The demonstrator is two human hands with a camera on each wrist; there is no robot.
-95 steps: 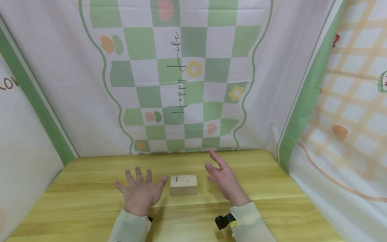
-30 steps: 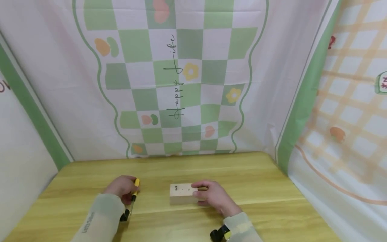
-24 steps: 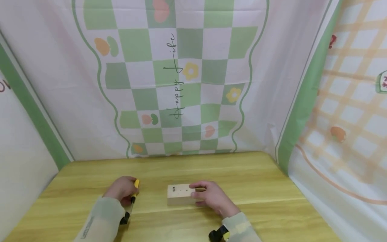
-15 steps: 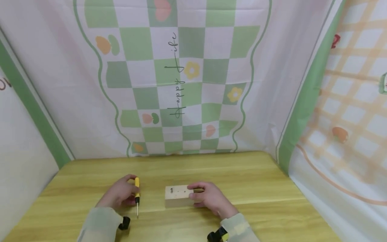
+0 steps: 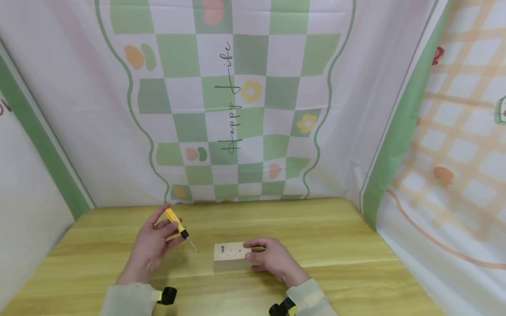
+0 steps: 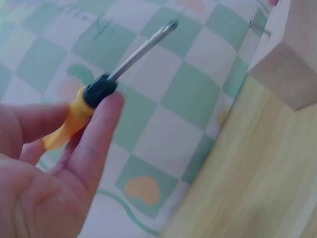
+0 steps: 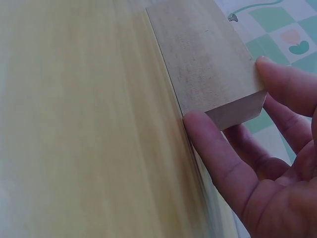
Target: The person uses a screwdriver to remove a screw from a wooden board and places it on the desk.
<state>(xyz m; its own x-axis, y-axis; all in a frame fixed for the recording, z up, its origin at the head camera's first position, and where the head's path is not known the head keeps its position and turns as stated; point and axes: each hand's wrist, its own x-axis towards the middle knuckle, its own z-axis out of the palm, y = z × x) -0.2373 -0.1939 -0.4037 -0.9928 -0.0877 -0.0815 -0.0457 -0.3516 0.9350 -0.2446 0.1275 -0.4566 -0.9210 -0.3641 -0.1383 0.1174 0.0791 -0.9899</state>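
My left hand [image 5: 148, 245] holds a screwdriver [image 5: 175, 220] with a yellow handle and black collar between thumb and fingers. It is raised over the table, and its metal shaft slants down and right, the tip left of a pale wooden block [image 5: 231, 263]. In the left wrist view the bare shaft [image 6: 141, 53] shows fully. My right hand [image 5: 276, 261] grips the block's right end. A small screw [image 5: 222, 249] stands up near the left end of the top, with small dark holes to its right. In the right wrist view the screw head [image 7: 232, 18] peeks past the block's edge.
The wood-grain table [image 5: 336, 245] runs back to a green-and-white checked curtain [image 5: 245, 131]. More fabric [image 5: 446, 145] hangs at the right side. Black wrist cameras sit at the left cuff [image 5: 130, 298] and right cuff [image 5: 312, 298].
Both hands were open and apart from the block. The left hand has taken the screwdriver, raised it and swung its tip rightward. The right hand has gripped the block and slid it slightly left.
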